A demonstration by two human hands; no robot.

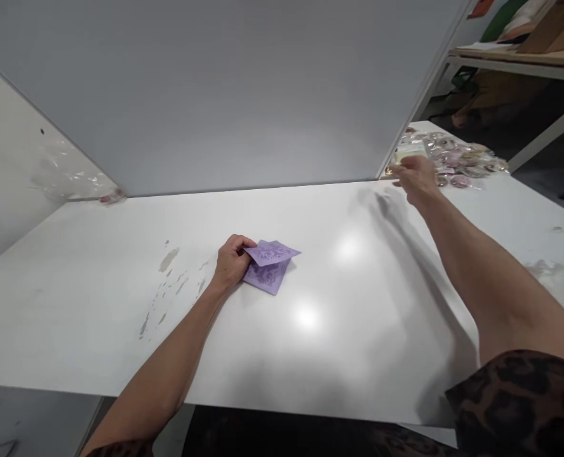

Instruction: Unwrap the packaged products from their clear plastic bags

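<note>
My left hand (231,259) grips the left edge of a small purple pouch (267,277) with a swirling tone-on-tone pattern. The pouch's flap (272,252) stands lifted, and my thumb and fingertips are partly hidden behind it. Far to the right, my right hand (418,178) is stretched out beside the edge of the grey panel, with bent fingers somewhat apart. Just behind it are a pale card (411,150) and a heap of small clear plastic packets (463,155). Whether the fingertips touch a packet is not clear.
A tall grey panel (244,95) rises along the back of the white table (339,355). Clear plastic wrapping (63,168) lies at the back left corner. Grey scuff marks (169,259) show left of the pouch. A wooden shelf (524,58) stands beyond on the right.
</note>
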